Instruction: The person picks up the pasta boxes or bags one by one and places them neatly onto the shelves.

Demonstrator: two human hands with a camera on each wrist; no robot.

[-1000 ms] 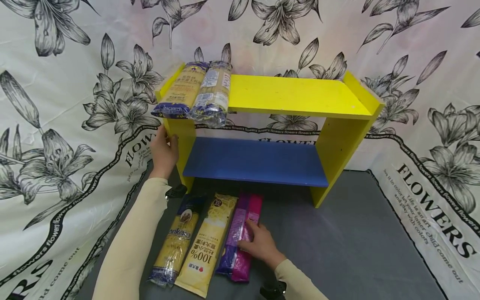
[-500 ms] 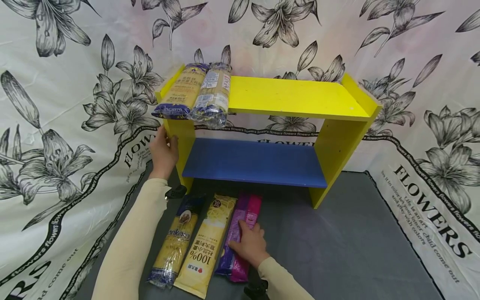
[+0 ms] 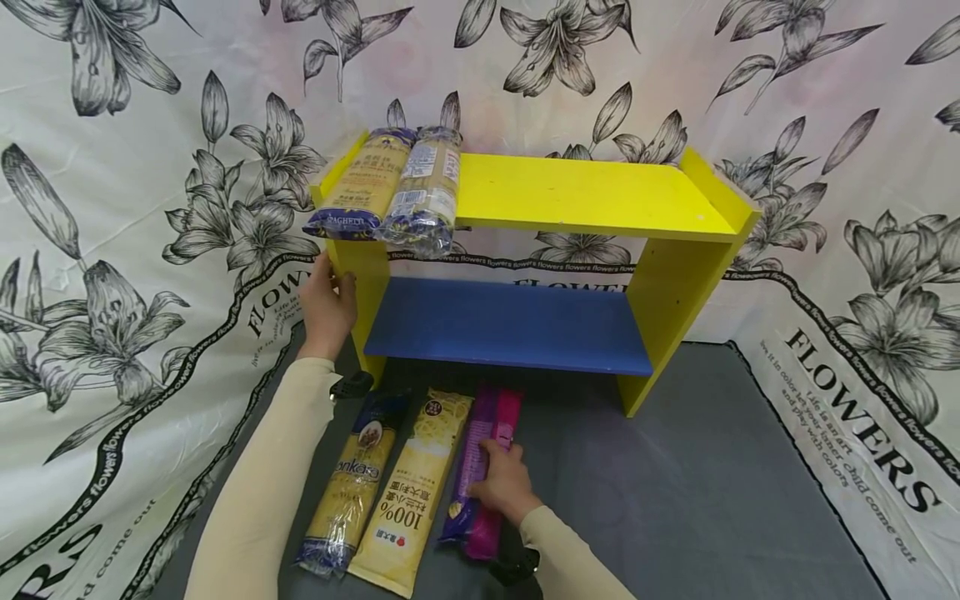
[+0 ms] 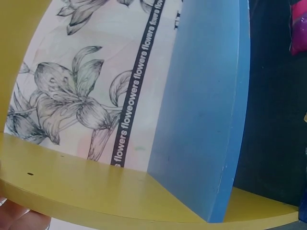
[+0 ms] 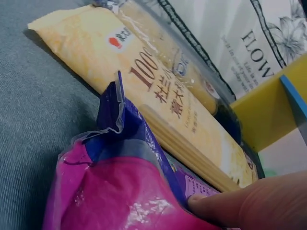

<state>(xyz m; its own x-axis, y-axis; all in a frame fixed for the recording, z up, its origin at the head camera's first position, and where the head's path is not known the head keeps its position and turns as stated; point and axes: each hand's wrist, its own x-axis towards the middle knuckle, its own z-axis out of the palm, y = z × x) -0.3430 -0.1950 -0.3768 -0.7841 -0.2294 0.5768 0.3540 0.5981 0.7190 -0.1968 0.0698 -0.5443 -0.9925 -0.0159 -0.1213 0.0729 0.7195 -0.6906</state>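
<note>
In the head view, my right hand (image 3: pixel 504 482) grips a purple and pink pasta packet (image 3: pixel 480 467) lying on the dark table. The right wrist view shows a thumb (image 5: pixel 225 206) against the packet's purple side; the other fingers are hidden there. My left hand (image 3: pixel 327 308) holds the left side panel of a yellow and blue shelf (image 3: pixel 510 321), with fingertips (image 4: pixel 24 218) at the panel's outer side in the left wrist view. Left of the purple packet lie a pale yellow pasta packet (image 3: pixel 416 492) and a clear-and-blue spaghetti packet (image 3: pixel 352 483).
Two spaghetti packets, one tan and blue (image 3: pixel 363 183) and one clear (image 3: pixel 425 187), lie side by side on the left of the yellow top board (image 3: pixel 585 192). A flower-printed cloth (image 3: pixel 847 250) hangs behind. Dark grey cloth (image 3: pixel 712 483) covers the table.
My right hand has shifted left and closed on the purple and pink pasta packet, which has turned slightly. The left hand stays on the shelf panel.
</note>
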